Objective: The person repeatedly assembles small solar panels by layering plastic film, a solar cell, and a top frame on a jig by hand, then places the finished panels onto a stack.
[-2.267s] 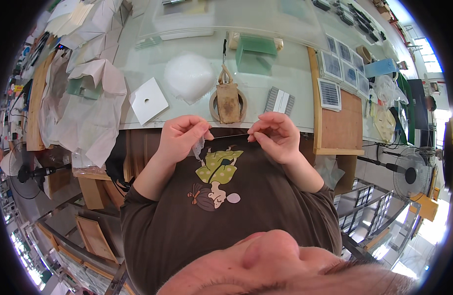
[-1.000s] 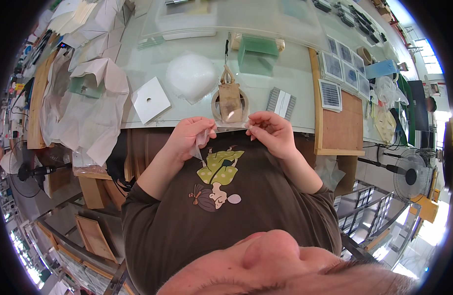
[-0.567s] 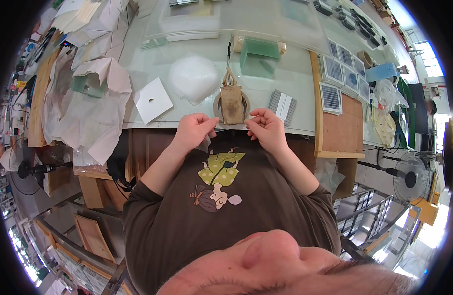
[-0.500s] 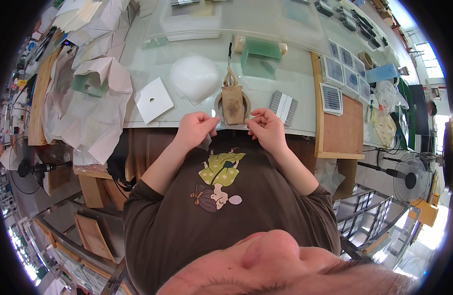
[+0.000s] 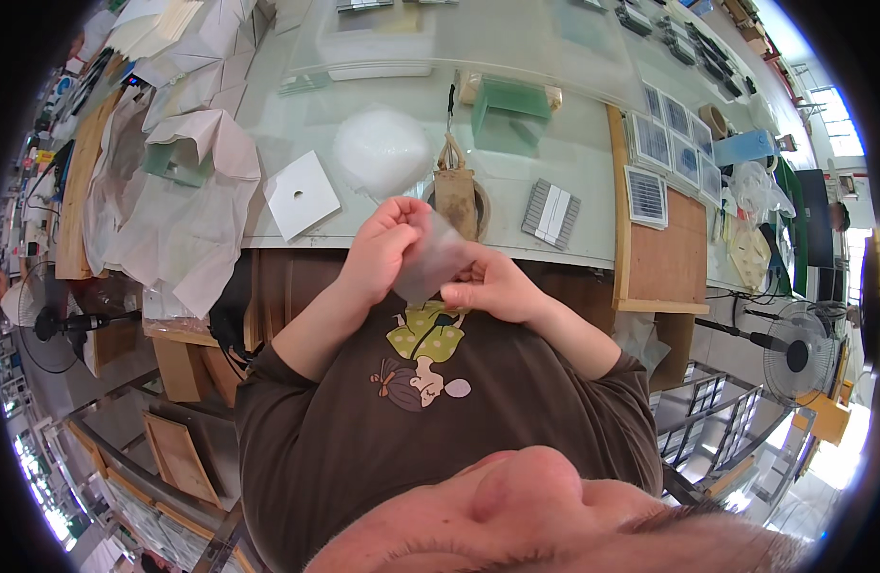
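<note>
Between my hands, at the table's front edge, hangs a thin translucent film sheet (image 5: 434, 260), blurred in part. My left hand (image 5: 388, 237) is closed on its upper left side, thumb against the bent fingers. At its right edge, my right hand (image 5: 492, 285) closes thumb and fingers on the film. Just beyond stands a worn tan block (image 5: 455, 202) with a bound handle and a dark cord, resting over a round ring (image 5: 484, 212). A mound of whitish translucent film (image 5: 381, 151) lies behind my left hand. Right of the block sits a grey striped panel (image 5: 551, 214) with a white band.
A white square card with a hole (image 5: 303, 195) lies on the left. Greenish glass pieces (image 5: 511, 113) stand behind the block. At right, small framed solar panels (image 5: 647, 197) rest by a wooden board (image 5: 661, 256). Crumpled white paper (image 5: 193, 229) drapes over the left edge.
My hands, apart on either side of the block before, have come closer together. The film sheet is now stretched between them, in front of the block. My right hand has moved left and nearer my body.
</note>
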The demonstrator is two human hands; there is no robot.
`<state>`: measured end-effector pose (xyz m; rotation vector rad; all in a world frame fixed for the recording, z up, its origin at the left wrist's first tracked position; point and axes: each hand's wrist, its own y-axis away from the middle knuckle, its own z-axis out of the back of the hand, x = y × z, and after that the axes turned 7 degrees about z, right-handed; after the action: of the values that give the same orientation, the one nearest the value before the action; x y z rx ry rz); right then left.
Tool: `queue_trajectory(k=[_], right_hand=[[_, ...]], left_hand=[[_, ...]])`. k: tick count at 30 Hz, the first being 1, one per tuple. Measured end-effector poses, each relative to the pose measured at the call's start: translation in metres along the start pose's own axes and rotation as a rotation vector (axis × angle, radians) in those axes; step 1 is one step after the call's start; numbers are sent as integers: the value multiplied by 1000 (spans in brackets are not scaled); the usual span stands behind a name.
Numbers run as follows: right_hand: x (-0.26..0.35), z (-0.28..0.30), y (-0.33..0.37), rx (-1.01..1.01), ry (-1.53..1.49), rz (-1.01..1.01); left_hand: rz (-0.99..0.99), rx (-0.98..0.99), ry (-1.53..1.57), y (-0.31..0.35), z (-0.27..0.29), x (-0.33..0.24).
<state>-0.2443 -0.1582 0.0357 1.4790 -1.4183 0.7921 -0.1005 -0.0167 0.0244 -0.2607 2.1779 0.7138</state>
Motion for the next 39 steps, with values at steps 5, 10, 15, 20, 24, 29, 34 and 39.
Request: queue_trajectory(k=[5,10,15,20,24,29,34,39], right_hand=[[0,15,-11,-384,35,96],[13,33,-32,-589,229,180],[-13,48,-34,-585,436,169],[-17,49,-33,-577,505,158],[-15,50,-32,-576,468,135],[-15,53,-34,-580,486,115],[-10,53,-35,-572,510,90],[-10,53,-35,-566,511,88]], left_hand=[[-215,-146,-213,-26,-4,2],[-366,-302,-676,-50,1,-16],[-306,-358,-902,-54,13,-1],[-303,-377,-864,-46,16,9],[-294,-368,-782,-43,15,10],[-291,-374,-778,-42,15,12],[-310,-361,-741,-44,17,16],[-316,-363,-735,-45,18,19]])
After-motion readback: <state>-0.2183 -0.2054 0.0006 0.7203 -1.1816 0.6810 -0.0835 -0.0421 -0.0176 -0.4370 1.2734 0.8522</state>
